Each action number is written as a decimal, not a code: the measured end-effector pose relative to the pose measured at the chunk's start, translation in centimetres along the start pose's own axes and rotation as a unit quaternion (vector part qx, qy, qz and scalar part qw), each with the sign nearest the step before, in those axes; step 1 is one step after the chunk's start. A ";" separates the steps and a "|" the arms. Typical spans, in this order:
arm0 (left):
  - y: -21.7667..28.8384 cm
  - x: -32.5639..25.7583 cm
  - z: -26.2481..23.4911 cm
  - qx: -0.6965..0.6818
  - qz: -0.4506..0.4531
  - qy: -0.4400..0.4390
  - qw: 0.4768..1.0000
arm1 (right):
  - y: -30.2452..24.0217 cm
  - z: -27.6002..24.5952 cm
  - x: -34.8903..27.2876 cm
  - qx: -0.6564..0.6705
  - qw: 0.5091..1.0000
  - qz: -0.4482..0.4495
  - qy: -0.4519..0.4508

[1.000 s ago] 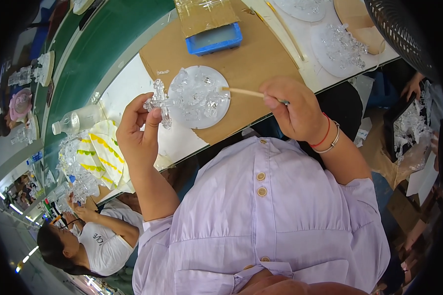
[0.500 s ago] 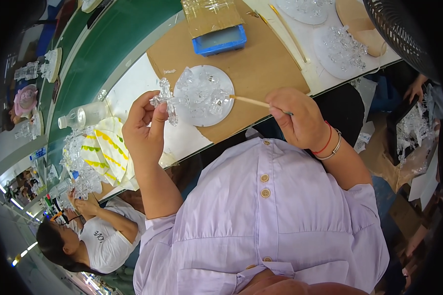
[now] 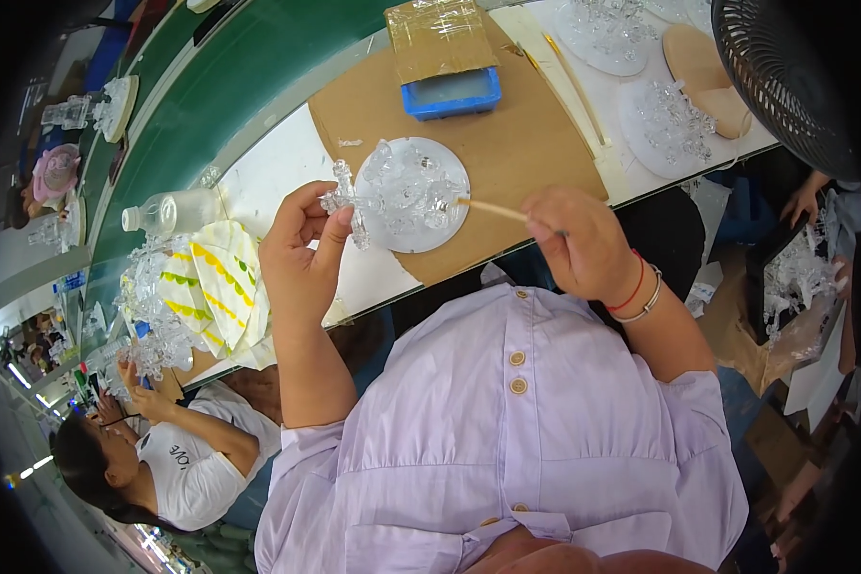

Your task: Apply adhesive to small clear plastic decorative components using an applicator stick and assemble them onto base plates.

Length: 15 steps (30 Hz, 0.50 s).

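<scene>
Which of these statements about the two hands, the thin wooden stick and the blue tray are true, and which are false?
1. The left hand holds a clear crystal-like piece. True.
2. The right hand holds a metal spoon. False: it holds a thin wooden stick.
3. The blue rectangular tray lies on brown cardboard. True.
4. The stick's tip points at the clear plastic bottle. False: it points at the round white disc.

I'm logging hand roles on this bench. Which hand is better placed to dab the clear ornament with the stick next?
Probably the right hand: it already pinches the thin wooden stick, whose tip sits at the clear ornament on the round disc. The left hand is busy gripping the ornament's near edge, steadying it.
</scene>
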<state>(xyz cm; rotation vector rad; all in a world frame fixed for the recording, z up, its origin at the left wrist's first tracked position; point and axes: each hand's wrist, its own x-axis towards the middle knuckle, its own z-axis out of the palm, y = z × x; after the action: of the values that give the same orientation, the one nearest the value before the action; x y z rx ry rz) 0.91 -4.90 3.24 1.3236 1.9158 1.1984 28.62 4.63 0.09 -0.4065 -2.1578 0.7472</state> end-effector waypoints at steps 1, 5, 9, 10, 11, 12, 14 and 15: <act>0.0 0.0 0.0 -0.001 -0.001 0.000 1.000 | 0.4 0.1 0.2 0.000 1.000 0.000 -0.001; 0.1 0.4 -0.2 0.015 0.026 -0.024 0.999 | 0.9 0.3 0.6 -0.044 0.998 0.003 0.039; -0.4 0.7 -0.7 0.026 0.031 -0.043 0.998 | 0.3 0.2 -0.2 -0.031 0.999 -0.009 0.008; -0.4 0.8 -0.7 0.027 0.029 -0.042 0.998 | 0.0 0.1 -0.5 -0.029 1.000 -0.009 0.008; -0.4 0.8 -0.6 0.011 0.050 -0.032 0.998 | -0.4 0.1 -0.8 -0.030 1.000 -0.007 -0.005; -0.4 0.9 -0.4 -0.006 0.071 -0.024 0.997 | -0.7 0.0 -1.0 -0.033 0.999 -0.003 -0.018; -0.3 0.9 -0.2 -0.008 0.076 -0.021 0.997 | -1.2 0.2 -1.2 -0.027 0.999 -0.007 -0.015; -0.3 0.9 -0.1 -0.009 0.082 -0.019 0.996 | -1.3 0.2 -1.2 -0.022 1.000 -0.012 -0.011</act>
<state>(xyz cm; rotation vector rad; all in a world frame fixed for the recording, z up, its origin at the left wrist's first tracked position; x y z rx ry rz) 0.33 -4.18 3.11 1.5066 1.7951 1.2560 29.18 2.91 0.08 -0.3957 -2.1992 0.6956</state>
